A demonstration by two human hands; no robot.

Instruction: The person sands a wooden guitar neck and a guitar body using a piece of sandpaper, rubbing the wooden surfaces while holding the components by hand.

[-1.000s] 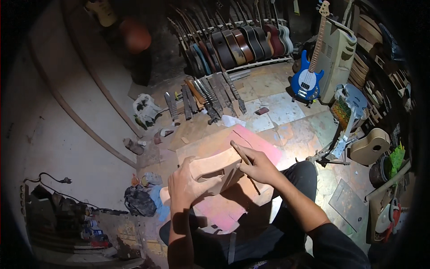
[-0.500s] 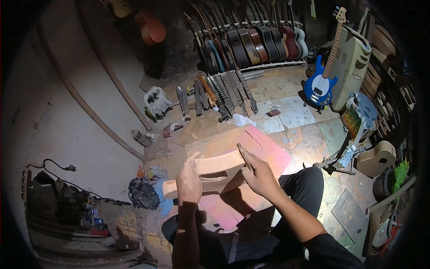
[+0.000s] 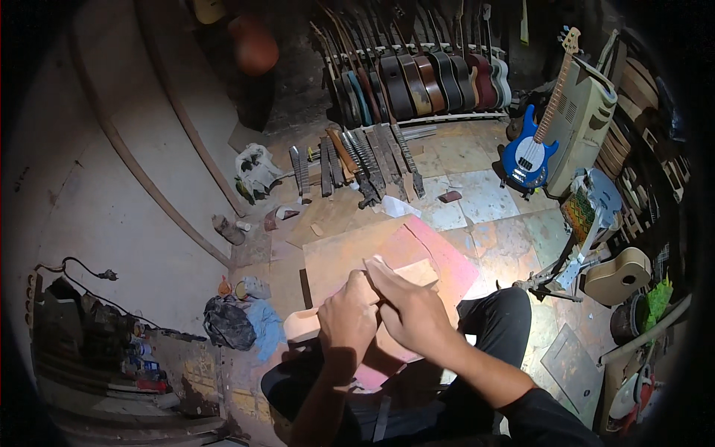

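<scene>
An unfinished pale wooden guitar body [image 3: 301, 325] rests above my lap, its two ends showing on either side of my hands. My left hand [image 3: 348, 316] is closed on its middle, knuckles up. My right hand [image 3: 415, 309] lies across the wood right beside the left, with its fingers pointing forward and pressed together. Whatever is under the right fingers is hidden. Both hands cover the cavity in the wood. Beneath them a pink board [image 3: 449, 261] lies on the floor before my knees.
Several guitar necks [image 3: 365, 164] lie on the floor ahead, before a rack of guitars [image 3: 428, 86]. A blue bass guitar [image 3: 530, 153] stands at the right, leaning by a beige cabinet [image 3: 585, 123]. Left of my knee sits a black plastic bag [image 3: 229, 322]. An acoustic guitar [image 3: 617, 276] lies far right.
My right hand has come left from the body's right end to its middle, beside my left hand. The left hand has shifted right, and the dark flat strip held in my right hand is now hidden.
</scene>
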